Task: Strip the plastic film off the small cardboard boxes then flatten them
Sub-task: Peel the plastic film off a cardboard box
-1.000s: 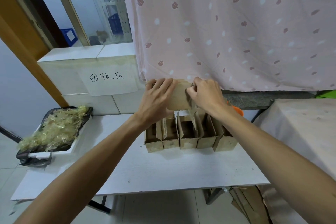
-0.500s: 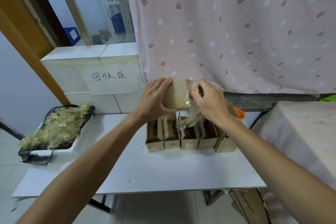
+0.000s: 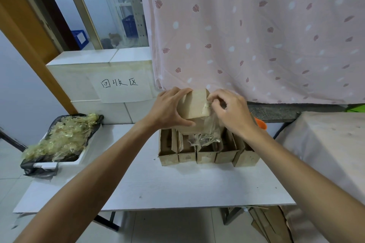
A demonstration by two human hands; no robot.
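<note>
The left hand (image 3: 169, 110) grips the box (image 3: 195, 104) and covers its left face. The right hand (image 3: 231, 112) hides the right face, and where the film (image 3: 205, 134) leaves the cardboard lies behind its curled fingers. Below the grip, hanging film blurs the insides of the middle boxes in the row (image 3: 205, 158), and both hands screen the row's far ends. Just right of the grip, an orange thing (image 3: 261, 124) shows only a sliver past the wrist, so what it is cannot be told. Low right of the grip, cardboard (image 3: 270, 223) under the table (image 3: 177, 187) is cut by the frame. Marks on the row's fronts are too small to read.
</note>
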